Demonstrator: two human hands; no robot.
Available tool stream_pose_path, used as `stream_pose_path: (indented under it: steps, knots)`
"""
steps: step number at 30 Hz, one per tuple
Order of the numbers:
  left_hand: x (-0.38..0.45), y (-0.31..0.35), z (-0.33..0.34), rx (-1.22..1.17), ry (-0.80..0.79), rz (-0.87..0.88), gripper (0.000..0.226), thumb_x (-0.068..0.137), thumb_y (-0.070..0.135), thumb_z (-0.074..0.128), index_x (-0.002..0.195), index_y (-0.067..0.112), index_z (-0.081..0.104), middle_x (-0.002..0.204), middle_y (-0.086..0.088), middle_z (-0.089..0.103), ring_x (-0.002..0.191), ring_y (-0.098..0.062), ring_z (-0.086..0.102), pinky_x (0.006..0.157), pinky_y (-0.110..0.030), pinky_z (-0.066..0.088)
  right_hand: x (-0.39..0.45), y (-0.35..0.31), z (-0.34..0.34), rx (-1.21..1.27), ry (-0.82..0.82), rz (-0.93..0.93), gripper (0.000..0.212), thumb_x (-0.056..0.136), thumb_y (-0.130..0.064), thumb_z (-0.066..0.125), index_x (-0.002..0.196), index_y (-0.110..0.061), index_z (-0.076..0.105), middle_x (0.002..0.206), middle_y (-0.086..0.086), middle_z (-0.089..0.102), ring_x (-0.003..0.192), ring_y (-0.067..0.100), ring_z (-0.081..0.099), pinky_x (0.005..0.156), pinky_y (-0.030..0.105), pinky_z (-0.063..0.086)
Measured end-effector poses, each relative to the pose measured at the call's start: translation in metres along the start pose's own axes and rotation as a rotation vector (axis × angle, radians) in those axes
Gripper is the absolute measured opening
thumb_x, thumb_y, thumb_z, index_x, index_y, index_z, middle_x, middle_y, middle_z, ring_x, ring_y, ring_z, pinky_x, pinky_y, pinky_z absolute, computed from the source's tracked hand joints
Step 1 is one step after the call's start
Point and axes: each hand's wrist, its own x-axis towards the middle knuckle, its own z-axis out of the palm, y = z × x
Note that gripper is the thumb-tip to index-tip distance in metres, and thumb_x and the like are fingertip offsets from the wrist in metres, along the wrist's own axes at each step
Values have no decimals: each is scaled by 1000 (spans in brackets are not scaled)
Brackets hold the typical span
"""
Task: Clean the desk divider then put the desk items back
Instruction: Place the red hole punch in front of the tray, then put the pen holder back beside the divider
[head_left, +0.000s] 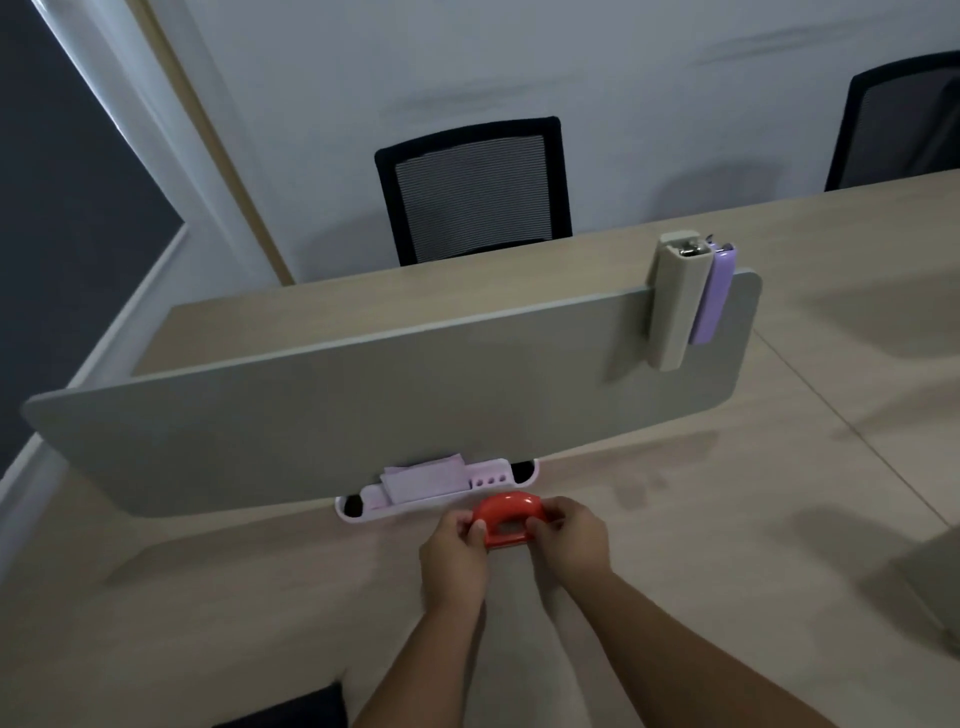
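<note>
On the pale wood desk (675, 597), just in front of the divider's lower edge, a red arched object (509, 519) with a handle-like opening is sitting flat. Both hands are gripping it: the left hand (454, 553) is curling its fingers and thumb round the left end, and the right hand (569, 538) is pinching the right end. Grey desk divider (363, 395) is standing upright across the desk, running from lower left to upper right. A lilac organiser tray (431, 486) is lying against its base, just behind the red object, with a lilac folded piece resting in it. Near the divider's right end, a beige holder (675, 306) is hanging on the panel, with a purple item (711, 296) beside it. Beyond the desk, two black mesh chairs (472, 192) are standing against the wall.
</note>
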Motion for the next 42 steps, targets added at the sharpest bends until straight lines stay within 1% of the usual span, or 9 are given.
stream_pose_path:
  steps: [8, 14, 18, 22, 27, 30, 34, 38, 42]
  knots:
    - [14, -3, -1, -7, -11, 39, 15, 88, 27, 63, 101, 19, 66, 97, -4, 72, 92, -24, 66, 76, -26, 45, 12, -2, 5, 15, 7, -9, 30, 81, -22, 69, 111, -17, 69, 103, 3, 73, 97, 19, 66, 77, 17, 39]
    - [-30, 8, 5, -181, 78, -9, 48, 84, 22, 66, 128, 25, 47, 127, -1, 57, 113, -21, 58, 95, -44, 50, -15, 20, -24, 202, 63, 12, 44, 76, -31, 76, 118, -24, 63, 110, -3, 58, 93, 14, 62, 80, 22, 48]
    - [-77, 19, 29, -189, 29, 29, 56, 77, 2, 68, 128, 16, 49, 132, -8, 50, 113, -28, 53, 98, -44, 46, -49, 88, -79, 351, 293, 163, 17, 81, -29, 67, 97, -36, 66, 108, 0, 62, 90, 13, 64, 86, 35, 54]
    - [-122, 44, 75, -235, -275, 108, 43, 81, -3, 63, 112, 25, 54, 133, 3, 45, 114, -13, 49, 86, -15, 39, -85, 168, -148, 457, 669, 399, 16, 79, -21, 61, 89, -34, 59, 101, 11, 65, 81, 23, 65, 82, 39, 54]
    - [-171, 103, 147, -167, -547, 195, 31, 83, 8, 64, 106, 28, 57, 123, 5, 55, 111, -11, 53, 89, -24, 41, -116, 224, -224, 508, 1010, 515, 30, 79, -8, 63, 103, -21, 53, 110, 14, 62, 79, 26, 59, 81, 36, 47]
    - [-194, 149, 194, -136, -652, 265, 30, 84, 14, 64, 112, 25, 58, 122, 4, 57, 113, -12, 55, 88, -24, 42, -116, 239, -259, 597, 931, 489, 53, 76, -5, 69, 121, -20, 43, 119, 14, 55, 81, 22, 58, 83, 39, 49]
    - [-216, 206, 245, -160, -711, 306, 37, 89, 13, 58, 126, 16, 57, 122, 5, 57, 111, -15, 56, 96, -28, 44, -107, 249, -296, 515, 648, 375, 92, 66, -15, 83, 141, -23, 30, 130, -3, 43, 105, 22, 58, 86, 40, 54]
    - [-217, 229, 268, -192, -773, 268, 34, 88, 33, 58, 122, 26, 60, 119, 6, 67, 108, -15, 64, 102, -41, 47, -97, 244, -311, 462, 439, 311, 73, 64, -17, 84, 123, -24, 42, 116, -1, 58, 86, 6, 65, 63, 22, 56]
    - [-222, 235, 265, -110, -762, 324, 38, 84, 28, 61, 122, 33, 57, 120, 11, 64, 108, -14, 63, 99, -41, 50, -91, 237, -316, 487, 447, 296, 59, 62, -19, 85, 109, -18, 48, 91, -2, 70, 64, -2, 68, 47, 10, 47]
